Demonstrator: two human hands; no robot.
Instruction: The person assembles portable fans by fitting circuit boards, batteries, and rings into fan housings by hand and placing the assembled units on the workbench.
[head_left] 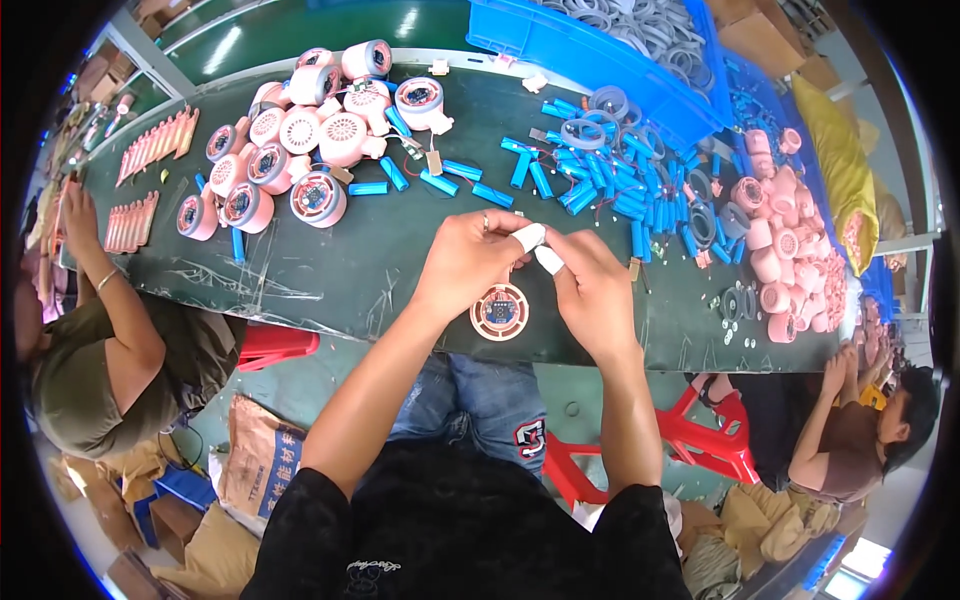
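My left hand (472, 258) and my right hand (590, 285) meet over the near edge of the table. White covers are on both thumbs, and the fingertips are pinched together. What lies between them is too small and hidden to make out. Just below the fingers is a pink round fan housing (485, 328) with a dark blue circuit board in its middle. Its upper part runs up under my hands. Loose blue cylindrical batteries (492, 194) lie beyond my left hand, some with wires and small connectors.
Pink fan bodies (300, 130) are heaped at the back left, beside rows of pink handle pieces (158, 140). More batteries and grey rings (583, 133) spread to the right, before a blue crate (600, 55). Pink parts (800, 250) pile at right. Co-workers sit on both sides.
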